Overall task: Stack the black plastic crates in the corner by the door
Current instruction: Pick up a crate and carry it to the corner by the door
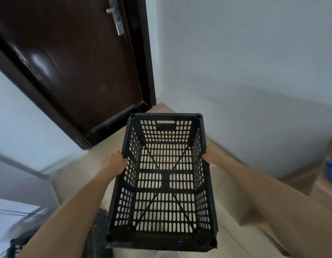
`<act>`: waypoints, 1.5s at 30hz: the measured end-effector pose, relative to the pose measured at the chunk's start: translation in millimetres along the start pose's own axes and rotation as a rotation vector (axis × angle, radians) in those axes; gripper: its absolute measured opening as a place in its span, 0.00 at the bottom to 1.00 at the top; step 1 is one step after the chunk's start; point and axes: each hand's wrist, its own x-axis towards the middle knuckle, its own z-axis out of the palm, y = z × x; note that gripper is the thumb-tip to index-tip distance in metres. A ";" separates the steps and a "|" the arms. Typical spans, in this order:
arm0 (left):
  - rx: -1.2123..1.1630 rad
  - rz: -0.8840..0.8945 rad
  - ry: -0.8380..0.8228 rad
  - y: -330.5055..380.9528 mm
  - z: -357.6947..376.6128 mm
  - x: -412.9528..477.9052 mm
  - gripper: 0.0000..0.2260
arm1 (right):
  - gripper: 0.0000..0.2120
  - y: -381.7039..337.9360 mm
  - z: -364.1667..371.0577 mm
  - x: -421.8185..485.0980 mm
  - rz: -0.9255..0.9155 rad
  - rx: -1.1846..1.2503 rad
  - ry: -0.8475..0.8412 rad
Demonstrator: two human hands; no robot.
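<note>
Head view: the dark door (77,71) stands ahead; below and right of it, the black crate (162,239) hangs open-side up between my hands, my left hand (116,161) curled over one long rim, my right hand (210,155) gripping the opposite rim.

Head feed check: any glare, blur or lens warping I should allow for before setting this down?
Head view: wide-angle warping bows the door frame and wall; soft glare patch on the dark door; lower-left corner smeared by blur; black crate reads sharp.
</note>
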 end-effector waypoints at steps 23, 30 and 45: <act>-0.102 -0.113 -0.417 258.2 53.5 332.5 0.23 | 0.23 62.4 -159.4 419.4 0.124 -0.103 -0.082; -0.267 -0.184 -0.577 291.3 135.5 404.7 0.21 | 0.25 106.9 -141.3 528.4 0.214 -0.043 -0.095; -0.299 -0.302 -0.733 327.8 307.1 536.7 0.17 | 0.20 171.6 -71.3 730.3 0.212 0.069 -0.129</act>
